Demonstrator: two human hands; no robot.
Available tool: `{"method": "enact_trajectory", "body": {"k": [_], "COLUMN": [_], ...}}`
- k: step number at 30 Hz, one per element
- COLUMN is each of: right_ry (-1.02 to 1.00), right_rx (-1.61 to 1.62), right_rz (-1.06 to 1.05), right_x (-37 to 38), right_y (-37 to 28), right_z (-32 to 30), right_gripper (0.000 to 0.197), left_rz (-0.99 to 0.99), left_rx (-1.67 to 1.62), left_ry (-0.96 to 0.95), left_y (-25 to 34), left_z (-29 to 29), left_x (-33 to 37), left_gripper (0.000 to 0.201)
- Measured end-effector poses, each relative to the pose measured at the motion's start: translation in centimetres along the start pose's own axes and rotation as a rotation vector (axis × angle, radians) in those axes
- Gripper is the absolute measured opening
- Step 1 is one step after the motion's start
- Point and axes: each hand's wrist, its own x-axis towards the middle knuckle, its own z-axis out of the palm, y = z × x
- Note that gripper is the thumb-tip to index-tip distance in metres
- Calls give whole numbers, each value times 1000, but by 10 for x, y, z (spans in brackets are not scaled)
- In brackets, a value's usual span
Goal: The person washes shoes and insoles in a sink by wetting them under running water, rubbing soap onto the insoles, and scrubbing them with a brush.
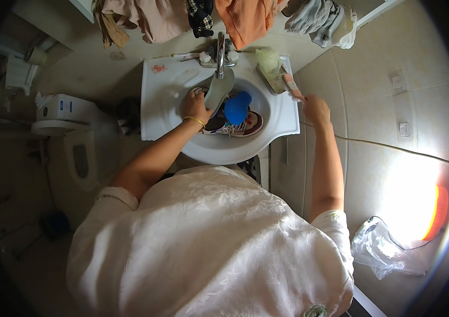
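My left hand [196,109] is closed around the edge of a grey-green shoe insole [220,90], tilted upright over the white sink [230,154] just under the tap [220,62]. Beneath it in the basin lies a sneaker [251,124] with a dark upper, light laces and a pale sole. Part of another shoe shows behind the hand and insole. A blue rounded piece [237,108] rests on top of the footwear. Past the sink's right edge, my right hand [317,111] grips the handle of a brush [291,84], its head beside the soap tray.
A tray [272,82] with a pale green mesh-like bundle [268,61] sits at the sink's back right corner. Clothes [245,21] hang above the tap. A toilet [79,153] stands left. At right are the tiled wall [362,100], a bright lamp [433,216] and a plastic bag [380,245].
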Motion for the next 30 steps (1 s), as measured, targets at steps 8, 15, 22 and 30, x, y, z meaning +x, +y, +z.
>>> {"method": "enact_trajectory", "body": {"k": [8,15,22,30], "right_ry": [-119,-378,-433,-724], "right_rx": [-266,-74,644,1704], "right_rz": [-28,-10,136,155], "right_x": [43,63,8,-72], "right_y": [-37,-15,29,88], "right_z": [-5,-11,-34,41], "right_gripper": [17,33,36,17], "left_rz": [-8,-398,-442,-733], "left_rx": [-110,-800,-1221,-1339], "left_ry": [-119,-532,-319,-70], "left_y": [-11,-43,-91,-198], "left_z": [11,16,-40,-16], "left_x": [4,26,-6,-52], "left_gripper": [62,47,36,33]}}
